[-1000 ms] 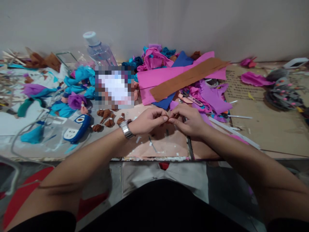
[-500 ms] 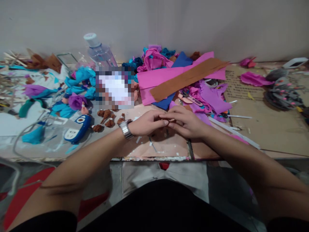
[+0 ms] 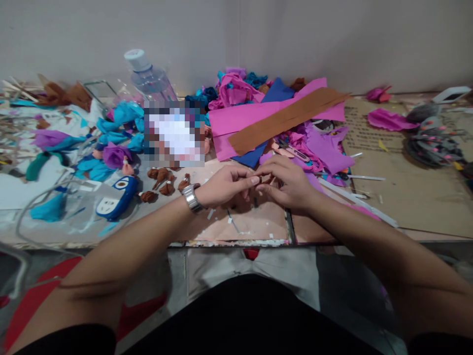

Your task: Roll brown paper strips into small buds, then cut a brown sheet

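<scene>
My forearms reach in from both sides over the worktop (image 3: pixel 254 229), wrists low, fingertips meeting in front of me. My left hand (image 3: pixel 233 186), wearing a metal watch (image 3: pixel 190 197), pinches a small brown piece (image 3: pixel 267 183) between thumb and forefinger; my right hand (image 3: pixel 290 183) curls around its other side, though I can't tell how firmly those fingers close. The piece sits between my hands; too much is covered to tell its long axis or which way it points. Nearer me, a scrap-dotted strip runs to the worktop's front edge. Brown bundles (image 3: pixel 161 176) lie just beside my left wrist, a long brown strip (image 3: pixel 284 123) slants beyond, and flat cardboard (image 3: pixel 414 202) spreads rightward.
</scene>
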`<action>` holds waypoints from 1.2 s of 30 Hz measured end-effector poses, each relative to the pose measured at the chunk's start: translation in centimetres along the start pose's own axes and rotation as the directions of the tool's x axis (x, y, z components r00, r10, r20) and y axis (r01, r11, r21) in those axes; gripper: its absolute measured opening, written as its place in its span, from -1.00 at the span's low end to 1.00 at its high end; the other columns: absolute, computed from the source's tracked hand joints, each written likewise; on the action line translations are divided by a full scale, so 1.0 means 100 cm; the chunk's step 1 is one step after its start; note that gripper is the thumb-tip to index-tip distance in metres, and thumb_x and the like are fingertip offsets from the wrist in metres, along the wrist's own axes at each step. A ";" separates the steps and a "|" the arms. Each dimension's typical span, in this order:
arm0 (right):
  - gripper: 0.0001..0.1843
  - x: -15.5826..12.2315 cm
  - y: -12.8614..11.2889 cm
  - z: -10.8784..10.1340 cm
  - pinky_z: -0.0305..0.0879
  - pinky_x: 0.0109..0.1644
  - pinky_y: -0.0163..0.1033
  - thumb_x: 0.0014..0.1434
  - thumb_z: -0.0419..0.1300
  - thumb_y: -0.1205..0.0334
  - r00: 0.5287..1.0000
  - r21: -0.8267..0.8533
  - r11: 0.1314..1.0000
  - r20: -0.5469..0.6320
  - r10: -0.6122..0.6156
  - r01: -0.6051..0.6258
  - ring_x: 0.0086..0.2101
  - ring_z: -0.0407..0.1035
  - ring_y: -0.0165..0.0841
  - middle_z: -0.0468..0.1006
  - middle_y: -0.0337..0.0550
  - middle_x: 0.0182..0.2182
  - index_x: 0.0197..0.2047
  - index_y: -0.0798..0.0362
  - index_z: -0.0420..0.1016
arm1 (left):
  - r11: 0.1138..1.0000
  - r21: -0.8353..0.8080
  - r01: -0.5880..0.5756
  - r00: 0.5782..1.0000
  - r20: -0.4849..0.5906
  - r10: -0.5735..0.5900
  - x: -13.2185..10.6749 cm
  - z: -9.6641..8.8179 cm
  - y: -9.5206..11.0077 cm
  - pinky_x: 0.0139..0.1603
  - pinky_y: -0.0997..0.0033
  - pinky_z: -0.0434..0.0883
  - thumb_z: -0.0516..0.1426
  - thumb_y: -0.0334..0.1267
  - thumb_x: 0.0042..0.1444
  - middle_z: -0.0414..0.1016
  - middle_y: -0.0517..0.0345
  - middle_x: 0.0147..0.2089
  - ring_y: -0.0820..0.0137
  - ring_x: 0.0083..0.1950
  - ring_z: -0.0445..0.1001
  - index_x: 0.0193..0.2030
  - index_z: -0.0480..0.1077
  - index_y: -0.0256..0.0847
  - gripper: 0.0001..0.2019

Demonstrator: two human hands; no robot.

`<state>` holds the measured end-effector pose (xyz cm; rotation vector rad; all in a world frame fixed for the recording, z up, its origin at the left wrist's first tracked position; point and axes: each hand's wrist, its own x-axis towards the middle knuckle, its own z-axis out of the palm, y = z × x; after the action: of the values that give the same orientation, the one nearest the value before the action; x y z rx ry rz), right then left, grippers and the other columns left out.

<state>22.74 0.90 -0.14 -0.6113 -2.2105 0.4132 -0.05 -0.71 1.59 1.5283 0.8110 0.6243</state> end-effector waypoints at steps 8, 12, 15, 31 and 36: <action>-0.66 -0.001 0.002 0.000 0.35 0.06 -0.04 0.36 0.30 -0.01 1.000 -0.031 0.999 -0.011 0.021 -0.022 -0.12 0.53 -0.19 0.69 -0.07 -0.16 0.09 -0.02 0.59 | 0.987 0.130 -0.091 0.991 -0.081 0.102 0.002 -0.004 0.004 -0.33 0.51 0.33 0.19 0.08 0.35 0.50 0.12 -0.43 0.48 -0.40 0.42 -0.40 0.44 -0.29 -0.55; -0.67 0.000 0.003 -0.001 0.34 0.03 -0.06 0.39 0.29 0.08 0.999 -0.006 0.999 0.012 -0.046 0.046 -0.14 0.54 -0.21 0.70 -0.10 -0.17 0.16 -0.05 0.58 | 0.979 0.182 -0.087 0.994 -0.048 0.097 0.002 -0.007 0.003 -0.37 0.51 0.27 0.18 0.05 0.35 0.48 0.15 -0.43 0.49 -0.43 0.37 -0.34 0.47 -0.29 -0.58; -0.71 0.000 0.002 -0.001 0.32 0.03 -0.05 0.40 0.28 0.10 0.996 0.012 0.998 0.050 -0.067 0.067 -0.16 0.54 -0.23 0.70 -0.10 -0.18 0.13 -0.04 0.60 | 0.977 0.192 -0.090 0.996 0.021 0.088 0.002 -0.008 0.001 -0.36 0.51 0.26 0.16 0.02 0.37 0.46 0.17 -0.44 0.49 -0.42 0.36 -0.31 0.48 -0.30 -0.61; -0.77 -0.001 0.001 0.000 0.29 0.07 -0.02 0.37 0.30 0.13 0.996 -0.013 1.000 0.086 -0.017 0.018 -0.10 0.51 -0.18 0.69 -0.09 -0.14 0.05 -0.02 0.58 | 0.992 -0.106 0.071 0.997 0.047 -0.066 0.001 -0.001 -0.001 -0.41 0.54 0.30 0.31 0.11 0.20 0.42 0.21 -0.41 0.51 -0.43 0.39 -0.28 0.45 -0.29 -0.57; -0.70 -0.001 0.001 0.000 0.27 0.00 -0.06 0.35 0.32 -0.04 1.000 -0.030 0.999 0.024 -0.018 0.019 -0.17 0.50 -0.20 0.67 -0.10 -0.22 -0.03 0.01 0.57 | 0.929 -0.338 0.152 0.988 0.036 -0.149 0.000 0.005 -0.006 -0.47 0.57 0.23 0.39 0.08 0.11 0.37 0.25 -0.45 0.56 -0.48 0.33 -0.31 0.45 -0.29 -0.57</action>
<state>22.86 0.91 -0.25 -0.6049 -2.2466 0.3797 0.25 -0.98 0.92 1.1420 0.7608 0.6072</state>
